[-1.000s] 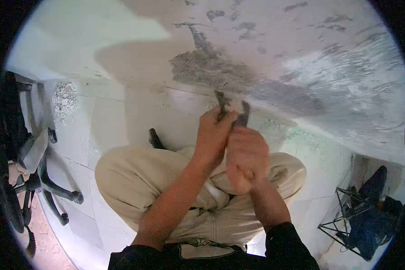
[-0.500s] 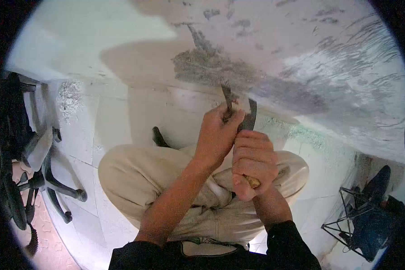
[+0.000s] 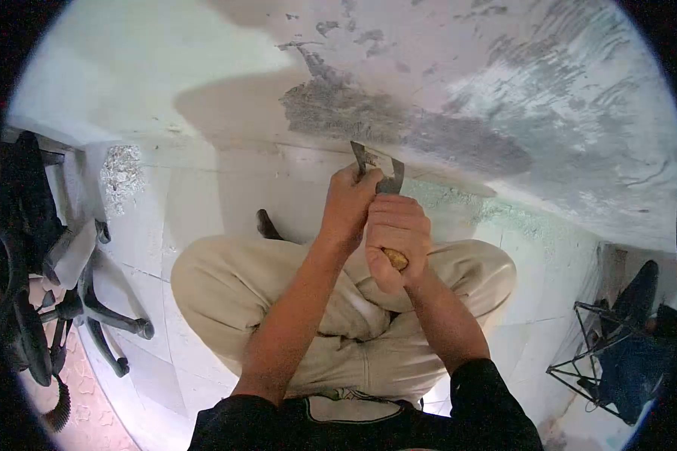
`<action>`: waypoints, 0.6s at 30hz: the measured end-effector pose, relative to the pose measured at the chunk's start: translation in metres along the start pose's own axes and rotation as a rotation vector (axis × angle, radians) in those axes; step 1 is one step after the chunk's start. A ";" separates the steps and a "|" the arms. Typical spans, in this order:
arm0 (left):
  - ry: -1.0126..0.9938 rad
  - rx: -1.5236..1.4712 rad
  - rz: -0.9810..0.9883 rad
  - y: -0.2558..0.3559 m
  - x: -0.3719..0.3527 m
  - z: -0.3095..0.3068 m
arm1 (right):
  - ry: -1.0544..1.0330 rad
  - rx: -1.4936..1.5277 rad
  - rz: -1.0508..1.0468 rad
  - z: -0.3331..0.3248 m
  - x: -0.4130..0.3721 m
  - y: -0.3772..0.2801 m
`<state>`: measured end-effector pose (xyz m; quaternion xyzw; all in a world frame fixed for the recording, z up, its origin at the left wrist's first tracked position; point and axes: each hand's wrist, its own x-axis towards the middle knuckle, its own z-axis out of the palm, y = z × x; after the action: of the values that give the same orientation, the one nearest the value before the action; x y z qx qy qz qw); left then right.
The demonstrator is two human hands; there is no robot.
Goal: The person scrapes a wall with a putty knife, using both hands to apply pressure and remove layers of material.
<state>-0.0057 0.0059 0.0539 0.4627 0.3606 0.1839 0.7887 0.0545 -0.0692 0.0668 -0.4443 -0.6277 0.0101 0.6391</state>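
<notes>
My right hand (image 3: 399, 237) is wrapped round the handle of a putty knife (image 3: 392, 179), its yellowish handle end showing beside my thumb. The broad metal blade points up toward the wall. Just left of it, my left hand (image 3: 347, 203) pinches a dark flat scraper blade (image 3: 358, 155), which stands at an angle to the putty knife. Some pale paste clings to the metal between the two edges. Both tools are held in front of the base of the wall, below a rough grey patch (image 3: 331, 109). My left fingers are close against the putty knife's blade.
The whitish wall (image 3: 564, 98) has grey smears and scraped spots. Crumbs lie on the tiled floor (image 3: 120, 177) along it. A black chair base (image 3: 90, 308) stands left, a dark folding frame with cloth (image 3: 617, 346) right. My crossed legs (image 3: 233, 286) are under my arms.
Both hands have shifted slightly left and drawn closer to each other. The putty knife's blade has turned, showing more of its face and the paste. The view has shifted a little.
</notes>
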 end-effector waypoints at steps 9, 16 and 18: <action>-0.038 -0.162 -0.058 -0.021 -0.001 0.002 | -0.143 -0.006 0.129 -0.015 -0.012 -0.009; -0.075 -0.052 0.061 -0.029 0.005 -0.008 | -0.207 0.041 0.251 -0.019 -0.003 -0.014; -0.113 0.080 0.137 -0.026 0.005 -0.004 | -0.248 -0.059 0.161 -0.021 0.007 -0.028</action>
<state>-0.0064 -0.0012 0.0283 0.5269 0.2902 0.1965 0.7743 0.0574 -0.0938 0.0925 -0.5069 -0.6643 0.0977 0.5405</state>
